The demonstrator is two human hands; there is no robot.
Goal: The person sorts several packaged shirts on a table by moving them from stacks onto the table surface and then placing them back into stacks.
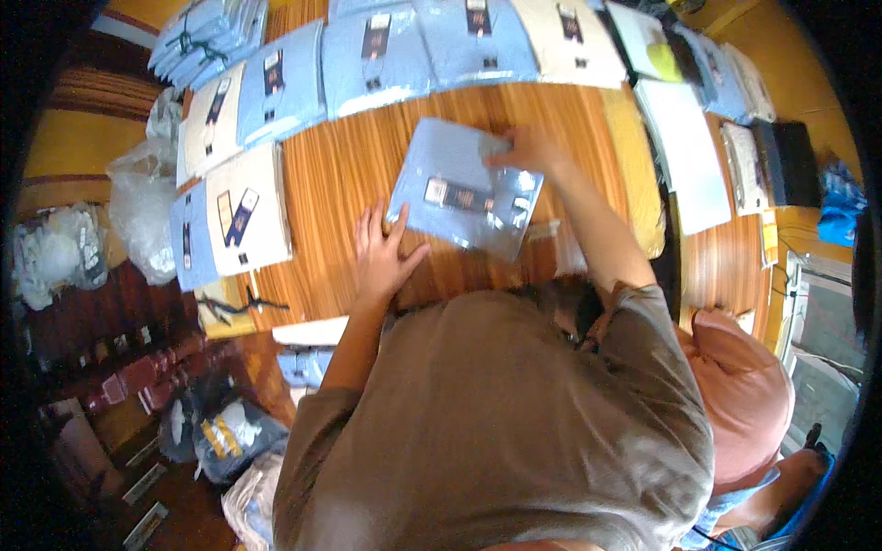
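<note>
A folded light-blue garment in a clear plastic bag [450,165] lies slightly turned on the wooden table in front of me. A dark tag [459,196] runs across it, and the bag's loose, shiny end reaches past the cloth at the lower right. My left hand [384,253] rests on the table with fingers spread, its fingertips beside the bag's left edge. Over the bag's upper right corner is my right hand [522,151], its fingers smeared by motion. Whether they grip the plastic or only press on it, I cannot make out.
Bagged blue garments [378,55] and cream ones [571,41] line the table's far edge. More bagged cream garments [248,211] lie at the left, near dark ties [243,301]. A person in a pink top [740,395] sits close at my right.
</note>
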